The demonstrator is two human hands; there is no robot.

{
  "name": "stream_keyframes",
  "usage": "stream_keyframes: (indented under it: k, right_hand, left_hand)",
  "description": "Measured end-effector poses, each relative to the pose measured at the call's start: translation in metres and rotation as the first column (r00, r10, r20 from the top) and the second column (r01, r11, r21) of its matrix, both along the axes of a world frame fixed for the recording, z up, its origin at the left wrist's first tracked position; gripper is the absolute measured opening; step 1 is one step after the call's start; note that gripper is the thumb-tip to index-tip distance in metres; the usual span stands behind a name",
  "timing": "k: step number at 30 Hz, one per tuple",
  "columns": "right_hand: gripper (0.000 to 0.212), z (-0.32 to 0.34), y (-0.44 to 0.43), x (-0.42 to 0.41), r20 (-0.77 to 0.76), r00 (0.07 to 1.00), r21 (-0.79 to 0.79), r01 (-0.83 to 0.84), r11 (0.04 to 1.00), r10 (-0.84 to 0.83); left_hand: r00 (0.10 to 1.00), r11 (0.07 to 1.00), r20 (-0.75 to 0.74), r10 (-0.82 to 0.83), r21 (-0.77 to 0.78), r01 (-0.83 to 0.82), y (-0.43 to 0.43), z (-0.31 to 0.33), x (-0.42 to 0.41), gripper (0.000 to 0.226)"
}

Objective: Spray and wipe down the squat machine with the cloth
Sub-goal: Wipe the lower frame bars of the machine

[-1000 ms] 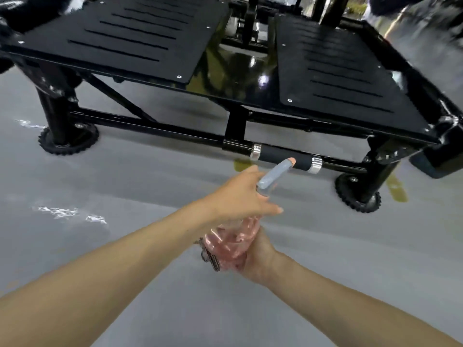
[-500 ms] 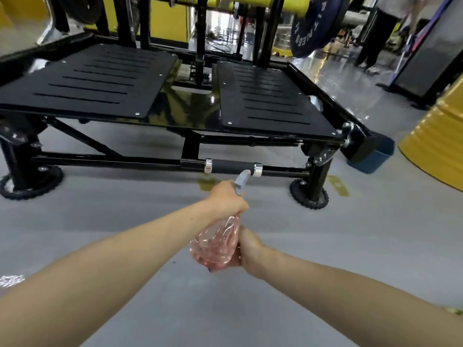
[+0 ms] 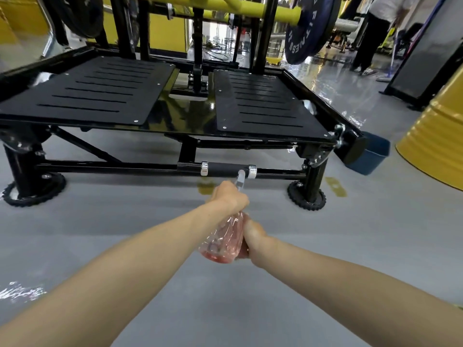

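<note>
Hands: left hand (image 3: 229, 196) and right hand (image 3: 253, 234) both hold one spray bottle (image 3: 224, 242), forearms stretched forward and meeting above the floor (image 3: 350, 246).
Upper grip: the left hand comes in from the left, knuckles up, fingers curled round the bottle's neck just below the nozzle (image 3: 241, 180); whether a finger rests on the trigger cannot be told.
Lower grip: the right hand wraps the bottle's body from the right side, its fingers hidden behind the plastic.
Bottle: clear ribbed plastic with a pink tint, deeper red at the base; it tilts away from the person, the grey nozzle pointing toward the crossbar (image 3: 112, 167).
Where it is: in the air in front of the squat machine (image 3: 263, 103), the nozzle tip overlapping the black grip sleeve (image 3: 225, 169) between two chrome collars (image 3: 204, 168) on that low crossbar.
Machine: two black slotted footplates (image 3: 87, 96), a glossy black panel (image 3: 185, 113) between them, toothed round feet (image 3: 307, 199) on the grey floor, a yellow-green bar (image 3: 285, 14) and a dark weight plate (image 3: 308, 28) above.
Around: blue bin (image 3: 368, 156) at the machine's right corner, yellow drum (image 3: 436, 146) beyond it, a person (image 3: 373, 33) standing far off.
Since a second ago: the left fingers, then spread over the nozzle, are closed round the neck; the nozzle has swung from rightward to straight ahead; the view sits further back and higher, taking in the uprights.
</note>
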State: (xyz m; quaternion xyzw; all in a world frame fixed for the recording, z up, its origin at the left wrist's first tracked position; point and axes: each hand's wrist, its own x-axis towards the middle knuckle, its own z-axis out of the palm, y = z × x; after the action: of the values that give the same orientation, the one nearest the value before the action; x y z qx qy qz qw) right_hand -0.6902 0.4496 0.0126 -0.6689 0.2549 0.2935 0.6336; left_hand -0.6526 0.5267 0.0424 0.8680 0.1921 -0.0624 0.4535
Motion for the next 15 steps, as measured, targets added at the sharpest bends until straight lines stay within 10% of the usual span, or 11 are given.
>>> stream_keyframes:
  k: [4, 15]
  right_hand:
    - [0.046, 0.011, 0.007, -0.005, -0.069, 0.995, 0.001, -0.069, 0.998, 0.069]
    - [0.05, 0.02, 0.036, -0.021, -0.085, 0.968, -0.047, -0.24, 0.97, 0.235]
  left_hand:
    - [0.997, 0.996, 0.009, -0.082, 0.047, 0.082, 0.01, -0.003, -0.008, 0.062]
    - [0.999, 1.0, 0.04, 0.023, -0.005, -0.023, 0.063, -0.007, -0.027, 0.038]
